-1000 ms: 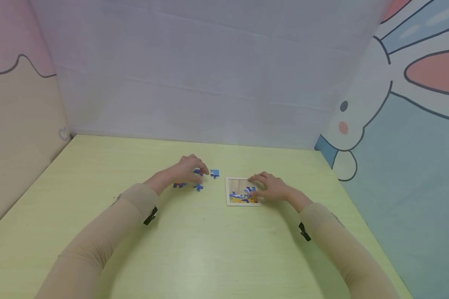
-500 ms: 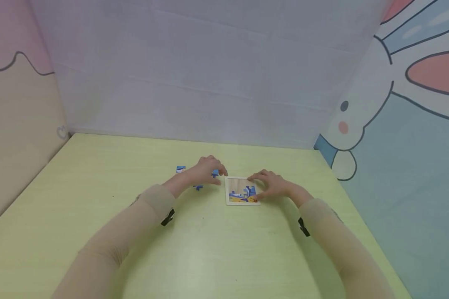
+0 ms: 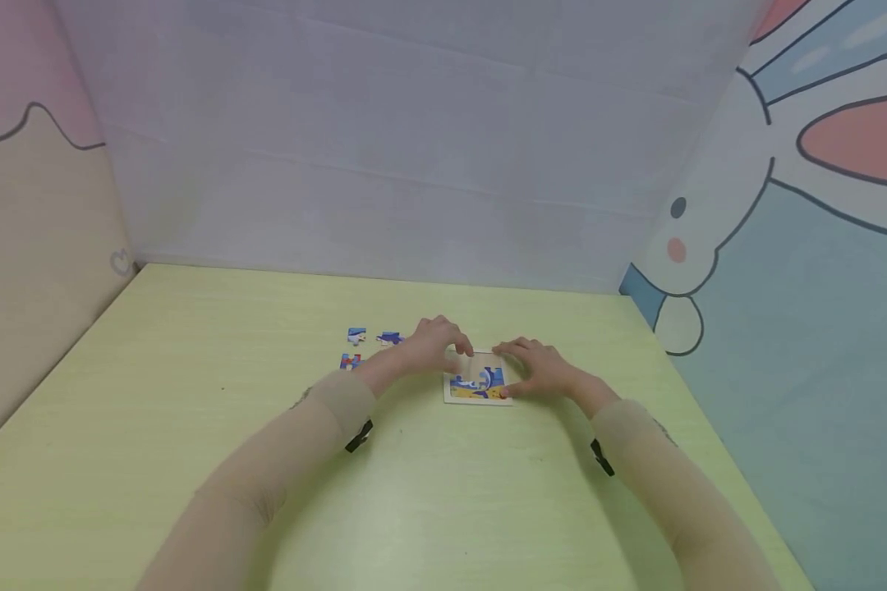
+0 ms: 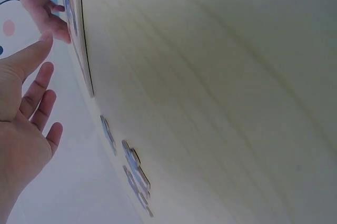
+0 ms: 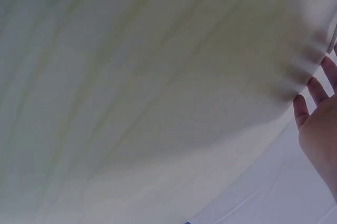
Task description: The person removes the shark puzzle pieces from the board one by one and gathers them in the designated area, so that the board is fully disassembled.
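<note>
A square wooden frame (image 3: pixel 476 402) lies on the table with blue and yellow puzzle pieces (image 3: pixel 491 379) in its lower and right parts. My right hand (image 3: pixel 540 367) grips its right side, fingertips at the far edge and thumb near the lower right corner. Over the frame's left side hovers my left hand (image 3: pixel 429 345), fingers loosely bent and apart. The left wrist view shows this hand (image 4: pixel 23 139) with nothing between thumb and fingers, beside the frame (image 4: pixel 82 50). In the right wrist view, part of my right hand (image 5: pixel 322 129) appears at the right edge.
Left of the frame are loose pieces: a blue-white one (image 3: pixel 356 335), a dark blue one (image 3: pixel 389 338) and a red-blue one (image 3: pixel 351 361). More loose pieces (image 4: pixel 134 166) show in the left wrist view. A pale wall (image 3: pixel 384 164) stands behind the table (image 3: pixel 443 492).
My left hand has moved right, from over the loose pieces to the frame's left side. My right thumb has shifted slightly down toward the frame's lower right corner.
</note>
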{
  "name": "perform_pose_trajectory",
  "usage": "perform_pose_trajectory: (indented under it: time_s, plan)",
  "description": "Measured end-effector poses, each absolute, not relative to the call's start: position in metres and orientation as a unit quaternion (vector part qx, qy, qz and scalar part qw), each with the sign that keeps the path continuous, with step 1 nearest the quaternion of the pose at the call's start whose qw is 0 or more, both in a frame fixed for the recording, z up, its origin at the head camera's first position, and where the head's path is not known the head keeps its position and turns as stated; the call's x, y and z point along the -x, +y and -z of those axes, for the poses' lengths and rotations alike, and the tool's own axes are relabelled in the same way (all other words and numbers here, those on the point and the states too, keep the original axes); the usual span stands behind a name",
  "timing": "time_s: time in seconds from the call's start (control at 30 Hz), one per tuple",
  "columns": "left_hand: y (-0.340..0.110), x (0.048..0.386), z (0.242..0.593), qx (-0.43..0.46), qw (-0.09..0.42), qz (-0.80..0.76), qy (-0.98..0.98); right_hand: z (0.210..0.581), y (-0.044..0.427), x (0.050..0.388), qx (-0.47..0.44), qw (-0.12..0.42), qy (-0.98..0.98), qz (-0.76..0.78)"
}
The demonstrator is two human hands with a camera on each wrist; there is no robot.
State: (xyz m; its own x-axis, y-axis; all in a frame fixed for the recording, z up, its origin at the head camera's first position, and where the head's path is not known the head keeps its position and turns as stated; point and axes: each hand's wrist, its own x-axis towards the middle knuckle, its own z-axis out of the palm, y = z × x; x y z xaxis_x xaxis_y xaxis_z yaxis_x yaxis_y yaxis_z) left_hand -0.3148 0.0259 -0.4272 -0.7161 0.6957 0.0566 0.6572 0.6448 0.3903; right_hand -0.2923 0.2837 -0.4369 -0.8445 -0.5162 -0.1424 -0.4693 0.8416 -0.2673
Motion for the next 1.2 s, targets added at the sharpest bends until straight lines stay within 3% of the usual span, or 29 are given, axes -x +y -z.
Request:
perform_pose_trajectory:
  time_s: [0.5, 1.2]
  plan:
    - [0.059, 0.318, 0.438, -0.371, 0.079, -0.118, 0.918, 0.438, 0.286, 0.291, 0.262, 0.108, 0.950, 0.128]
    - [0.061, 0.322, 0.439, -0.387, 0.121, -0.141, 0.903, 0.437, 0.286, 0.291, 0.258, 0.113, 0.951, 0.128]
